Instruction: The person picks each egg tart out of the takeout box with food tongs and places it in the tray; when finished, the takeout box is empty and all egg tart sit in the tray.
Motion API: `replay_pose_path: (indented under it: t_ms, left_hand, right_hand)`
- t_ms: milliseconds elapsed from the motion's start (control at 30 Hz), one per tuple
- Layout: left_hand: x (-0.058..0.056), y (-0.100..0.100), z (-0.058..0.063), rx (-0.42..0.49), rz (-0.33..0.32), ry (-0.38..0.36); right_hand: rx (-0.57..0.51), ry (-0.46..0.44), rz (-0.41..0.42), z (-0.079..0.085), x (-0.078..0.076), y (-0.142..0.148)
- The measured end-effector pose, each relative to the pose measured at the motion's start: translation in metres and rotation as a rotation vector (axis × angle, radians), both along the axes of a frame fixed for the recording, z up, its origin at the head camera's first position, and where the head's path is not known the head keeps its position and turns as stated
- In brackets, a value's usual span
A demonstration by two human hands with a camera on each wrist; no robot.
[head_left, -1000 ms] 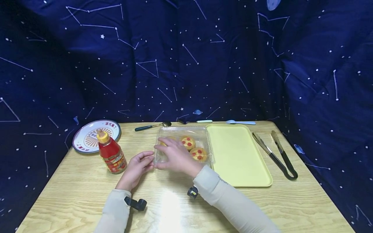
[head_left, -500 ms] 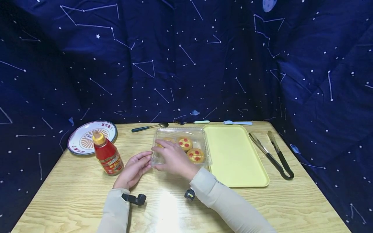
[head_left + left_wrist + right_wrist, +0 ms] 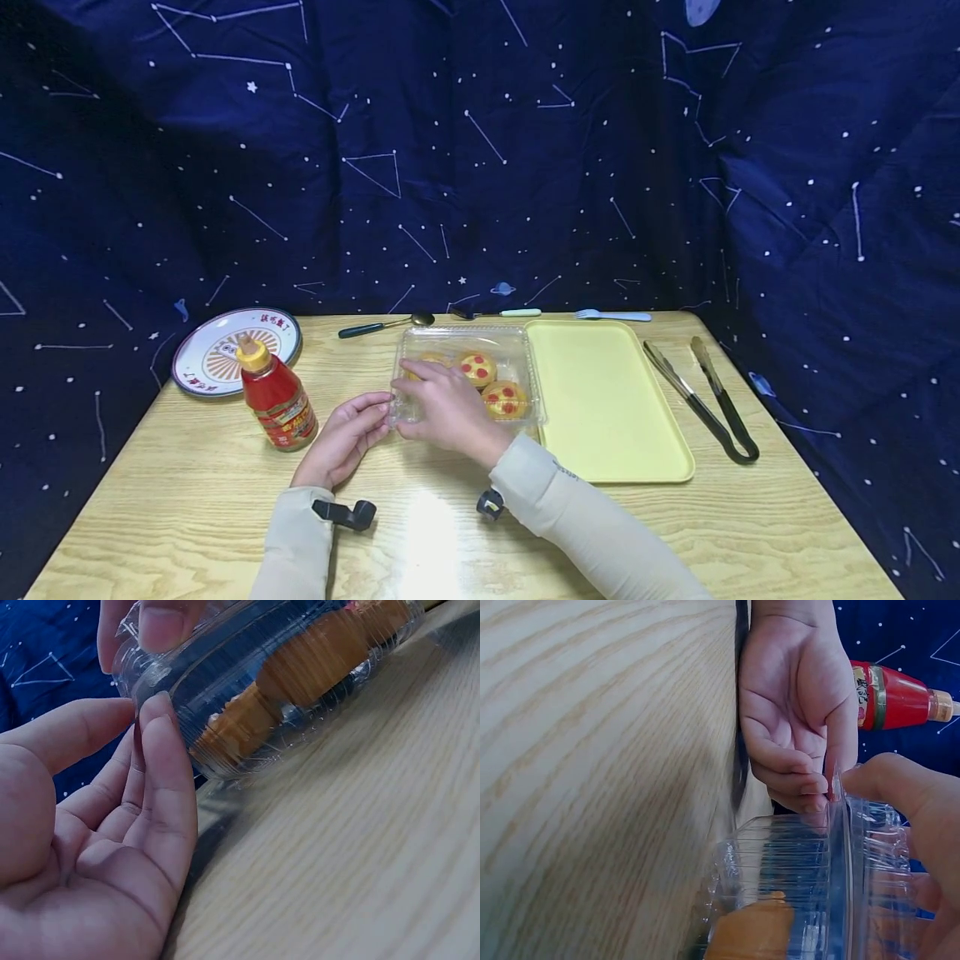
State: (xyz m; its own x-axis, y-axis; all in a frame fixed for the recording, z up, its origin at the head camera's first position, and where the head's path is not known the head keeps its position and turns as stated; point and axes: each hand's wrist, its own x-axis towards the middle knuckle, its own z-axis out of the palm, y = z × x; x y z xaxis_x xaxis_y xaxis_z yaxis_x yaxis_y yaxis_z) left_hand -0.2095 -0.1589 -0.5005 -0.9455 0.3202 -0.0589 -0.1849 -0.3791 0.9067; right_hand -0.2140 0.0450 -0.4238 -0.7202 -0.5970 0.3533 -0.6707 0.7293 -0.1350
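A clear plastic clamshell box (image 3: 531, 367) sits closed in the middle of the table. Several round pastries (image 3: 504, 401) with red spots on top show through its lid. At the box's front left corner, my left hand (image 3: 347, 437) pinches the rim between thumb and fingertips. My right hand (image 3: 453, 417) lies across the left part of the lid, its fingers spread over the top and its thumb at the near rim. In the right wrist view the right thumb (image 3: 889, 780) presses the rim beside the left fingertips. Part of the pastries is hidden under the right hand.
Left of the box stands a red sauce bottle (image 3: 281, 404) before a patterned plate (image 3: 201, 333). A yellow tray (image 3: 611, 408) adjoins the box on the right, with tongs (image 3: 720, 417) beyond. Along the back lie a spoon (image 3: 386, 326), a green-handled utensil (image 3: 517, 313) and a blue fork (image 3: 615, 316).
The head view has shifted slightly. Both hands keep nearly the same hold at the box's front left corner, and the lid stays down.
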Motion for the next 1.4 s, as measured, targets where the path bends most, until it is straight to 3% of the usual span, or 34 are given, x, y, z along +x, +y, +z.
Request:
replay_pose_path:
  t_ms: [567,967,1133,1400]
  left_hand:
    - [0.001,0.003,0.001,-0.021,-0.029,0.025]
    - [0.001,0.005,0.001,-0.104,-0.106,0.093]
    - [0.000,0.005,0.002,-0.094,-0.073,0.082]
    - [0.000,0.006,0.001,-0.087,-0.056,0.074]
  right_hand:
    - [-0.093,0.010,0.028,0.005,0.001,0.003]
    - [-0.046,0.080,0.019,0.012,0.003,0.009]
    - [0.022,0.092,0.002,0.012,0.006,0.021]
    - [0.034,0.076,-0.035,0.007,0.012,0.046]
